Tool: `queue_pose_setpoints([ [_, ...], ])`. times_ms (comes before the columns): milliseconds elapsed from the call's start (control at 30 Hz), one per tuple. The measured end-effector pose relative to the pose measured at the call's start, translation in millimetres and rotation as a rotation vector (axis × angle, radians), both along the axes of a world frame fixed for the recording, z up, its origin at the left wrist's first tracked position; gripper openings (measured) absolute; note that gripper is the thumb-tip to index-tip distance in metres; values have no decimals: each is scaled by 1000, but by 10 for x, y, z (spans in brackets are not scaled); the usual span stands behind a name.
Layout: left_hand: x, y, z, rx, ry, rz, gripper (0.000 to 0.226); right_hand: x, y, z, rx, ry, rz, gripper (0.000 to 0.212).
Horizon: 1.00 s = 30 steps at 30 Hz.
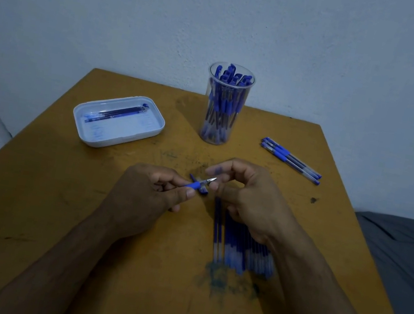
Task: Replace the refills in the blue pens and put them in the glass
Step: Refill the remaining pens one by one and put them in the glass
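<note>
Pinched at its blue rubber grip between thumb and fingers, a blue pen sits in the person's left hand above a worn wooden table, its metal tip pointing right, where the fingertips of the right hand close on it. To the far left, a white plastic tray holds a few loose refills; faint blue print on its floor is too blurred to read. A pen cap lies on the table just under the held pen. Behind stands the clear glass, already crowded with capped pens. Beneath the right wrist lies a row of refills, and further right two capped pens wait. By the look of it, the tip is being screwed on or off; the next move needs a steady twist, then capping. No brand shows.
</note>
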<state>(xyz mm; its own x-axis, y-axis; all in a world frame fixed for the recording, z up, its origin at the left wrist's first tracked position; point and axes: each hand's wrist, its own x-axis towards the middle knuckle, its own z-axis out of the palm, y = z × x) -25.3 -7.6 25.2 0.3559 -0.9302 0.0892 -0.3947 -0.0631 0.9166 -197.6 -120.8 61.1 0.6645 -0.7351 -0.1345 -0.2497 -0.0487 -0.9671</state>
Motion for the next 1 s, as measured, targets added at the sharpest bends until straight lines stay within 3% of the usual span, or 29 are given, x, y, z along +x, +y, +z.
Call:
queue_pose_setpoints([
  [233, -2, -4, 4, 4, -2, 3, 13, -2, -19, -32, -11, 45, -55, 14],
  [567, 8, -4, 2, 5, -2, 25, 11, -10, -48, -37, 120, -137, -220, 8],
  [667, 33, -7, 12, -13, 30, 77, 12, -4, -9, -44, -157, 55, -244, 3],
  [733, 57, -10, 18, -20, 34, 120, 11, 28, 47, -66, -428, 261, -177, 4],
  [833, 63, -13, 16, -24, 21, 136, 10, 106, 148, -109, -666, 452, -26, 4],
  [1000, 56, -9, 2, -14, 5, 132, 10, 193, 219, -150, -703, 611, 50, 14],
])
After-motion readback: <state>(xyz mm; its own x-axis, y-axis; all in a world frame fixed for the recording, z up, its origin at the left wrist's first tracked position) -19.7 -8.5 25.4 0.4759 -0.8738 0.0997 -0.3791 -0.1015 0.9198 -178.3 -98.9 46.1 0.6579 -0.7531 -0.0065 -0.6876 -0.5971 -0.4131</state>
